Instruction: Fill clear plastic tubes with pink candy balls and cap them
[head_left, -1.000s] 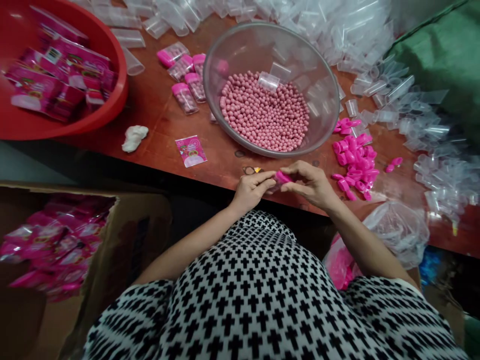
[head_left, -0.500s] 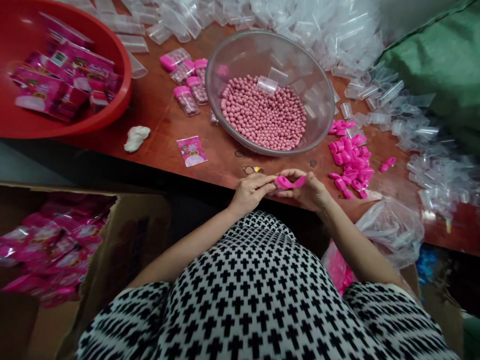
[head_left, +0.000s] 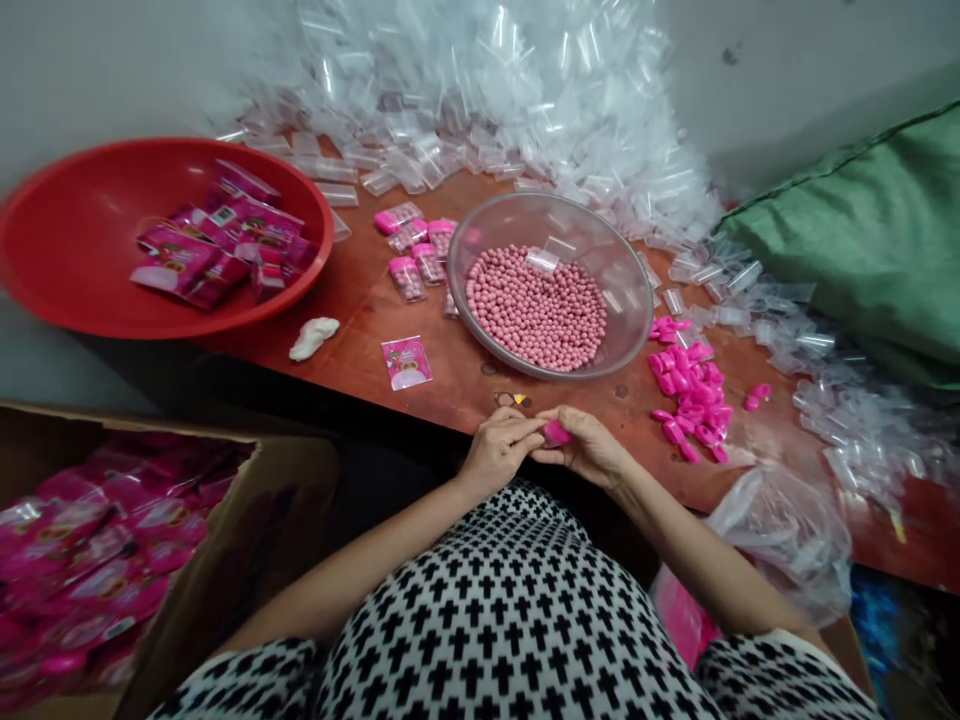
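Note:
Both hands meet at the table's front edge around a small pink-capped bottle. My left hand is closed on its left side and hides most of its body. The fingers and thumb of my right hand press against the pink cap from the right. Just beyond stands a translucent bowl of small pink balls, with a clear tube lying on them. Loose pink caps are heaped to the right. Filled bottles with pink caps stand and lie left of the bowl.
A red basin holding pink packets is at the left. One flat pink packet and a white lump lie on the table. Clear tubes pile up behind. A carton of pink packs stands lower left; a plastic bag hangs right.
The cap's pink flap, spread out toward my right hand before, is now folded in under my fingers. My right hand has closed in toward my left. The view has tilted upward.

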